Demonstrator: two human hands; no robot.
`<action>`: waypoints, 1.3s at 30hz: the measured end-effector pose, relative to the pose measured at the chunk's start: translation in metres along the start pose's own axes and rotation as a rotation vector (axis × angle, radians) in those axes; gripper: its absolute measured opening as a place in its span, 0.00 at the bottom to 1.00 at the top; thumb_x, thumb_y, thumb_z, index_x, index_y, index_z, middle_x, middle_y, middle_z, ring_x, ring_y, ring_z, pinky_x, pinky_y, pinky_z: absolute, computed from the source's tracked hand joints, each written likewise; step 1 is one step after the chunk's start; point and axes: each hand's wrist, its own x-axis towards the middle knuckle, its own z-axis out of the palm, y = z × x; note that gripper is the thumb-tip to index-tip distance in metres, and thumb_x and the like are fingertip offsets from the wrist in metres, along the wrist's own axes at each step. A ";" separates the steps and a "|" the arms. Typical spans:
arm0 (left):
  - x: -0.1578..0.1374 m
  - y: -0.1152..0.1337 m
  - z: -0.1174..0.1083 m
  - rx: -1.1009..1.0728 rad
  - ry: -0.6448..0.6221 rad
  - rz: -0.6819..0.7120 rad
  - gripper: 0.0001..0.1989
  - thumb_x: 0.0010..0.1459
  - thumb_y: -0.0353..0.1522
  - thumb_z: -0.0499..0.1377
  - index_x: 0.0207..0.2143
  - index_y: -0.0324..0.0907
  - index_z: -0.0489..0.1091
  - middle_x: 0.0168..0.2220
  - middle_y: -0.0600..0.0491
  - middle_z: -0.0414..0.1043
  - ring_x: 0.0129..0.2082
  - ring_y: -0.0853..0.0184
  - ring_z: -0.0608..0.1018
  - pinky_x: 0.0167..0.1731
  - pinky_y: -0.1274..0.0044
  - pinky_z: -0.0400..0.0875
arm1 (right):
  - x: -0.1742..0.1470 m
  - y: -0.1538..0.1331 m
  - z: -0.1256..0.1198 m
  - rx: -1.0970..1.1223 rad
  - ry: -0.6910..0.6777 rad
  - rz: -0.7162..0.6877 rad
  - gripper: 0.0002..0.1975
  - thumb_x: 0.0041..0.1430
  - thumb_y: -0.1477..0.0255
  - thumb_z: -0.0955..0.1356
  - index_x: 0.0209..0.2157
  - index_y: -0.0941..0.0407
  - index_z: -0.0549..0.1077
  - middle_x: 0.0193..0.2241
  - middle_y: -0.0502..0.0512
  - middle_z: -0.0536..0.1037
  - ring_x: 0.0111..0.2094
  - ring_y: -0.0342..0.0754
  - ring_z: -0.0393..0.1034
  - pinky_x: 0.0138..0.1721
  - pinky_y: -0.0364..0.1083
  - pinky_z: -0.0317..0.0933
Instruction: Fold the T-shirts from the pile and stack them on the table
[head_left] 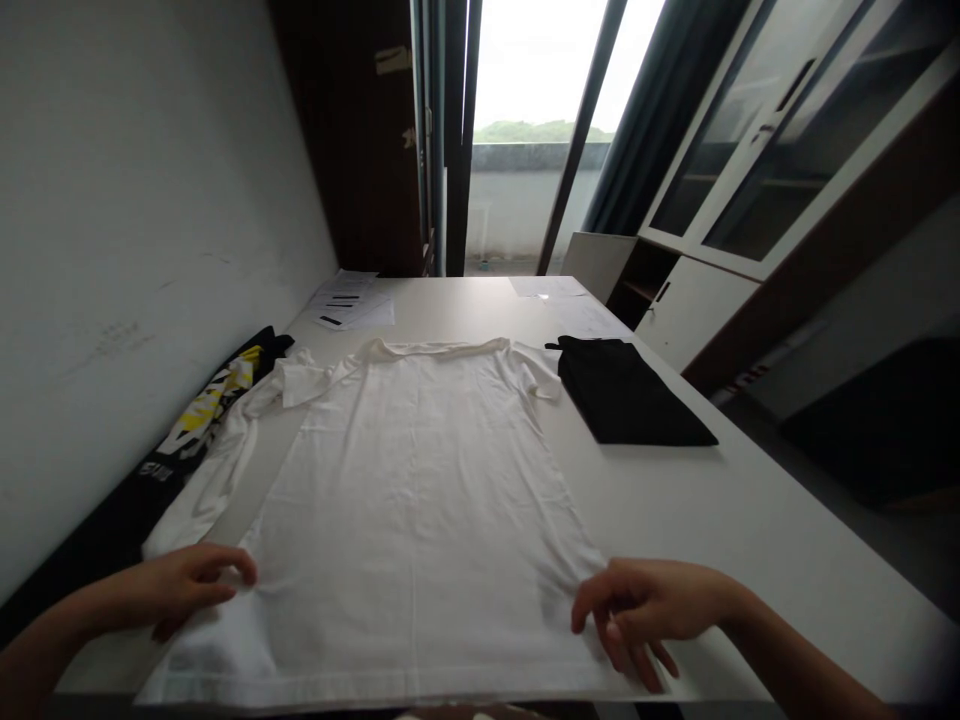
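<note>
Grey-white wall [165,130] on the left, scuffed. Tall dark brown panel [352,150] beside it, torn pale patches. Bright window [540,60] ahead, greenery [525,132] outside; backlit, room dim. Dark curtain [634,140] right of it, then white cabinet [697,305], glass-fronted upper doors. White table [667,510] runs toward window.

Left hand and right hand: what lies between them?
In the head view, the lower part of the white shirt, spread on the table, lies between the left hand and the right hand.
</note>
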 end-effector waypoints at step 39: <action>0.423 0.305 0.061 0.838 0.585 0.762 0.25 0.66 0.36 0.54 0.64 0.44 0.65 0.72 0.49 0.54 0.71 0.56 0.57 0.69 0.62 0.51 | 0.048 -0.026 -0.301 -0.936 1.603 0.458 0.22 0.68 0.60 0.64 0.58 0.52 0.74 0.48 0.64 0.70 0.38 0.55 0.73 0.37 0.50 0.65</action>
